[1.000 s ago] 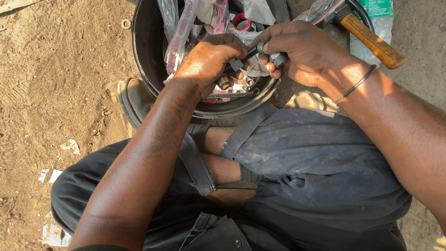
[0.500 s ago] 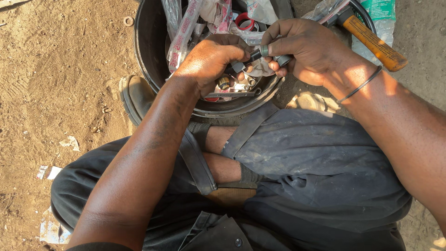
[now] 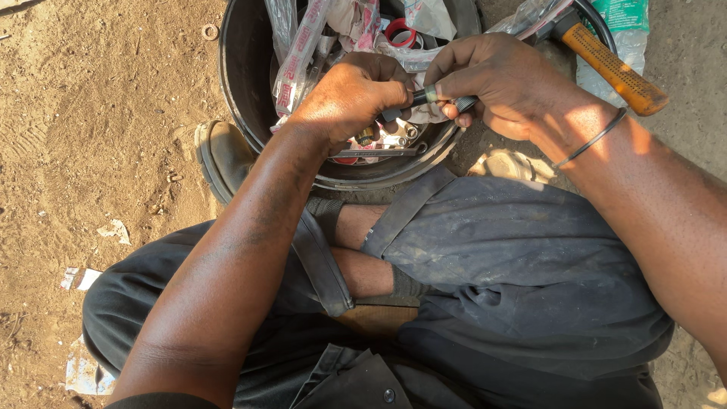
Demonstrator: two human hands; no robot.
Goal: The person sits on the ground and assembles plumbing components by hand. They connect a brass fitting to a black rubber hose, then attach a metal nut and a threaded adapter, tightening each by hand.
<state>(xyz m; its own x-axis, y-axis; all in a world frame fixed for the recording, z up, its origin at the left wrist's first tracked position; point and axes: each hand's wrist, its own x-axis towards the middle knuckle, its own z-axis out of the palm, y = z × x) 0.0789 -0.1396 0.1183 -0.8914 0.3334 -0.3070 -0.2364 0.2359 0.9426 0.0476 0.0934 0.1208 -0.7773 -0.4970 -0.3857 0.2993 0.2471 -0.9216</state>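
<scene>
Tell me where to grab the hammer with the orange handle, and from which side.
Grip the hammer on the bare orange handle near its free lower-right end, coming from the right. The head end lies up-left against the black bucket rim, close to the right hand, while the handle juts clear.

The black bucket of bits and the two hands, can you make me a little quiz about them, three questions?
1. True or false: the hammer with the orange wooden handle is held in the left hand.
2. What do both hands hold between them over the black bucket?
A. a small dark rod-shaped part
B. a paintbrush
C. a cup
3. Fill in: the thin black band sits on the ___ wrist.

Key:
1. False. The hammer lies by the bucket rim, and no hand holds it.
2. A. The right hand and the left hand pinch it from either end.
3. Right.
</scene>
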